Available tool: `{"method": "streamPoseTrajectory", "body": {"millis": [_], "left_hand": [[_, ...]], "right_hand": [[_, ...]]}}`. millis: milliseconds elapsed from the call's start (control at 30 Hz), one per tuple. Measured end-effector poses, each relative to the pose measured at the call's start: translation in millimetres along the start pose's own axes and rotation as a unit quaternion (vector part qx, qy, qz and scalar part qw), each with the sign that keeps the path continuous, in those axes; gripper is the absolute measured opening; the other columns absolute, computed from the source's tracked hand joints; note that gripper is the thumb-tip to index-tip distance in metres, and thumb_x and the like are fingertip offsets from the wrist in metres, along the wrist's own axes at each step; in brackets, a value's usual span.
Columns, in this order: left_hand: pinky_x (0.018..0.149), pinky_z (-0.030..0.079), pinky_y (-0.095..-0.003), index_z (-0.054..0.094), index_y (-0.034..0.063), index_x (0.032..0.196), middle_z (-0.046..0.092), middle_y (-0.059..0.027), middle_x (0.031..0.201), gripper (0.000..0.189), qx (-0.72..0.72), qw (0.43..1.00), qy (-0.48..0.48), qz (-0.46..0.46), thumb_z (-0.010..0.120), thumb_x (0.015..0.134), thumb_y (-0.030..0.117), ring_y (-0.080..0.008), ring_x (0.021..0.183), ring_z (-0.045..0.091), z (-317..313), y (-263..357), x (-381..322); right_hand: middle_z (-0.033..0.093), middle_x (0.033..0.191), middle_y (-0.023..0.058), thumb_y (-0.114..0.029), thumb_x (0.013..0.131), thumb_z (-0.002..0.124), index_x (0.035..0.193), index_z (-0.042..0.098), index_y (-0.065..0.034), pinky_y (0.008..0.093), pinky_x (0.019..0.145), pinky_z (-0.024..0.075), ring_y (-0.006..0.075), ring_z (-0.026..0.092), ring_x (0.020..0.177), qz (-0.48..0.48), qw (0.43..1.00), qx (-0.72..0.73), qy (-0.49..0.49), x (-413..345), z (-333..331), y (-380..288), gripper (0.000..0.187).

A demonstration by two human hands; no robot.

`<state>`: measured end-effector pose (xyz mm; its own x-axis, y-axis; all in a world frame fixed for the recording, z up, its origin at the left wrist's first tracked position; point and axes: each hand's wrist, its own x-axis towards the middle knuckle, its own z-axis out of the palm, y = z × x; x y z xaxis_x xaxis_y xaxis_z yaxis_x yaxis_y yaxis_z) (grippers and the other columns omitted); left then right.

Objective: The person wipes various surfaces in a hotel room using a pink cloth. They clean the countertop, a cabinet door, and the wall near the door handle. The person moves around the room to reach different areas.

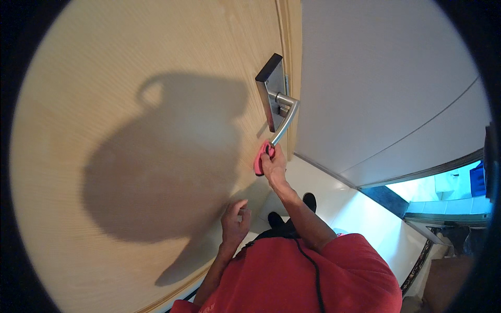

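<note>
My right hand [277, 164] grips a pink cloth [258, 162] at the free end of a metal lever handle [287, 119]. A dark patch shows on the cloth near my thumb. The lever juts from a lock plate [268, 94] with a black top, fixed to a pale wood-grain door [176, 39]. Below and to the left, my left hand [236, 223] hangs close to the door with its fingers loosely curled and nothing visible in it.
A grey wall panel [375, 78] rises right of the door's edge. Light floor tiles [313, 176] lie beneath, with my dark shoes [309, 201] on them. At the right, a doorway gives onto a brightly lit tiled room with a blue object [477, 180]. A brown box-like thing [446, 277] stands lower right.
</note>
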<state>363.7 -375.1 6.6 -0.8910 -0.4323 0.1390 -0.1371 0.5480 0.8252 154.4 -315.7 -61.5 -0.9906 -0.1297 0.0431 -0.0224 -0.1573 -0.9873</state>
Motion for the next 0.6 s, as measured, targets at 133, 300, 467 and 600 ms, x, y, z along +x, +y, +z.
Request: {"method": "streamPoseTrajectory", "body": {"millis": [133, 300, 467, 600], "left_hand": [[0.077, 0.058, -0.0333, 0.065, 0.0022, 0.119, 0.067, -0.0139, 0.111, 0.031, -0.027, 1.000, 0.003, 0.011, 0.068, 0.088, 0.001, -0.0237, 0.088, 0.070, 2.0, 5.6, 3.3], [0.082, 0.056, -0.0325, 0.066, 0.0022, 0.122, 0.069, -0.0118, 0.107, 0.031, -0.068, 0.998, 0.001, -0.003, 0.068, 0.091, 0.003, -0.0205, 0.091, 0.068, 1.2, 12.0, 4.0], [0.074, 0.058, -0.0318, 0.066, 0.0002, 0.117, 0.067, -0.0131, 0.110, 0.031, -0.067, 0.996, 0.032, 0.050, 0.066, 0.086, -0.005, -0.0217, 0.088, 0.069, -3.4, 12.4, 10.5], [0.074, 0.057, -0.0316, 0.066, -0.0002, 0.117, 0.067, -0.0118, 0.106, 0.032, -0.086, 0.992, 0.037, 0.081, 0.065, 0.086, -0.006, -0.0215, 0.087, 0.069, -7.7, 15.3, 13.8]], "right_hand": [[0.063, 0.098, 0.0114, -0.008, 0.092, 0.064, 0.129, 0.057, -0.0018, 0.0332, 0.084, 0.0505, 0.0230, 0.062, 0.091, -0.109, 0.986, -0.126, -0.007, -6.1, 0.9, -33.7, 0.039], [0.063, 0.106, 0.0207, -0.011, 0.090, 0.062, 0.129, 0.057, -0.0014, 0.0412, 0.088, 0.0511, 0.0361, 0.063, 0.097, -0.076, 0.975, -0.209, 0.013, -21.6, 2.8, -29.7, 0.040], [0.060, 0.105, 0.0227, -0.009, 0.088, 0.061, 0.127, 0.056, -0.0004, 0.0434, 0.084, 0.0508, 0.0398, 0.061, 0.094, -0.092, 0.976, -0.196, -0.018, -30.5, 12.2, -70.8, 0.040], [0.058, 0.105, 0.0237, -0.010, 0.088, 0.061, 0.128, 0.052, 0.0003, 0.0441, 0.082, 0.0504, 0.0413, 0.061, 0.092, -0.242, 0.958, -0.152, -0.033, -52.7, 26.0, -114.2, 0.042]]}}
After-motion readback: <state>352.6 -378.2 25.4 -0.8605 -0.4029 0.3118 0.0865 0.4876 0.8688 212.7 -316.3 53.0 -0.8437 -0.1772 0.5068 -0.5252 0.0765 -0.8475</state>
